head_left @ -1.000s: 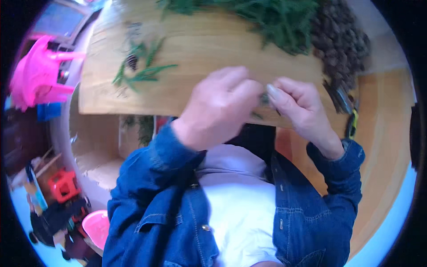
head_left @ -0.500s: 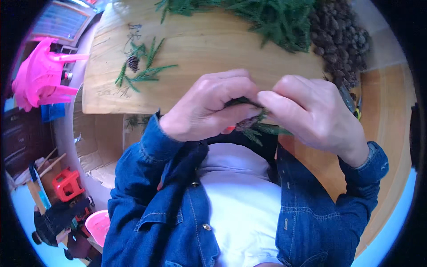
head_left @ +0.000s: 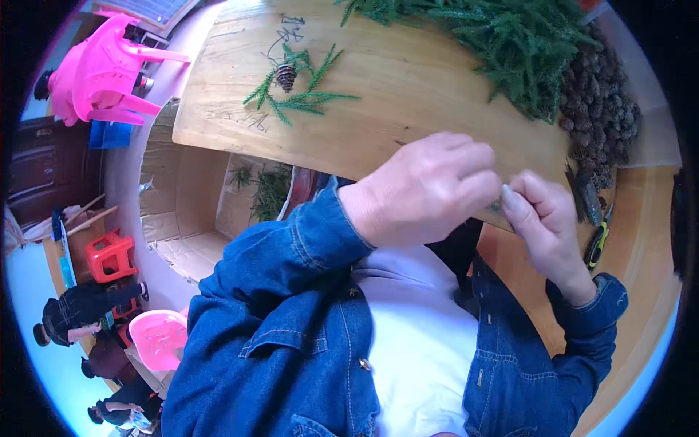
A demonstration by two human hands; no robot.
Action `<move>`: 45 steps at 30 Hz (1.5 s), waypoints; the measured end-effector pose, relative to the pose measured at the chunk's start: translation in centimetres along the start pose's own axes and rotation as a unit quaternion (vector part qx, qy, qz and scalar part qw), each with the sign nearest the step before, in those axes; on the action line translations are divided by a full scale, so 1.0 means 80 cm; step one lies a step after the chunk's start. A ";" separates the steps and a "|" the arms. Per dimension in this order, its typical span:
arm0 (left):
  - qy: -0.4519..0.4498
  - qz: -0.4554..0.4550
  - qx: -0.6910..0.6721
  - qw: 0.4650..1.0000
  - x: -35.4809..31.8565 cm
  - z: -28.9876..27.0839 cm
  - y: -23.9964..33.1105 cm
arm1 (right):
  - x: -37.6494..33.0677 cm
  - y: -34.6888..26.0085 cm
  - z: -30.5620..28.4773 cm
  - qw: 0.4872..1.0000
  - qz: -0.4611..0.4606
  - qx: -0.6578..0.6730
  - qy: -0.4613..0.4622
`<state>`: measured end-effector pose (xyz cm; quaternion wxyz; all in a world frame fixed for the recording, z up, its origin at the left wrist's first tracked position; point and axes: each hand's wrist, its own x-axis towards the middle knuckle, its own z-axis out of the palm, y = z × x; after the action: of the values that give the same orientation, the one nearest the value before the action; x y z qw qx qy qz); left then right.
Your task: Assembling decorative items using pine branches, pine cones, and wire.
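My left hand (head_left: pixel 429 191) and my right hand (head_left: pixel 545 222) meet fingertip to fingertip over the near edge of the wooden table (head_left: pixel 378 124). Both pinch a small grey-green sprig piece (head_left: pixel 502 198), which the fingers mostly hide. A finished bunch of green sprigs (head_left: pixel 306 102) with a small pine cone (head_left: pixel 285 75) lies on the table to the far left. A heap of green fir branches (head_left: pixel 517 40) lies at the far side. Beside it on the right is a pile of dark pine cones (head_left: pixel 598 109).
Yellow-and-black cutters (head_left: pixel 597 246) lie at the table's right edge. Under the table stands an open cardboard box (head_left: pixel 182 211) with greens (head_left: pixel 269 191) in it. A pink chair (head_left: pixel 98 73), a red stool (head_left: pixel 109 255), a pink basin (head_left: pixel 156 339) and people (head_left: pixel 80 309) are at left.
Half a second ago my hands were raised close to me with a sprig showing between them. They have moved away to the table's edge, and the sprig is now mostly hidden.
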<state>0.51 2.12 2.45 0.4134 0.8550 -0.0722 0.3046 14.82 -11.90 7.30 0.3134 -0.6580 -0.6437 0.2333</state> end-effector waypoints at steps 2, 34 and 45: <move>0.008 0.051 0.089 0.995 0.000 0.002 0.002 | -0.008 0.000 0.001 0.930 0.239 0.281 -0.004; -0.003 -0.019 0.033 0.999 0.005 0.000 -0.012 | -0.024 0.010 -0.023 0.960 0.158 0.222 0.064; -0.059 -0.075 -0.076 0.993 0.006 -0.010 -0.003 | 0.008 0.014 -0.026 0.942 -0.259 -0.213 0.018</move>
<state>0.65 2.91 2.97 0.4938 0.8407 -0.0551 0.2152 17.15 -11.50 8.01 0.2272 -0.5239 -0.8208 -0.0101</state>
